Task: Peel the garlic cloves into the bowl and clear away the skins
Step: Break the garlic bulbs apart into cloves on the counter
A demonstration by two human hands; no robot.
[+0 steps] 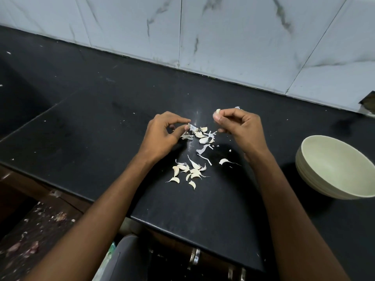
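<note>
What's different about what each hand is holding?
The right hand pinches a plump garlic clove, raised off the countertop. The left hand pinches a thin, flat scrap of skin, low beside the pile of skins. The clove looks rounded and creamy; the skin looks papery and whitish. Both are held at the fingertips, and neither is in the bowl.

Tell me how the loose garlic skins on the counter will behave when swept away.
The skins look thin and curled, so probably very light and floppy, apt to scatter or cling. The sliver pinched by the left hand bends, so likely tears easily.
</note>
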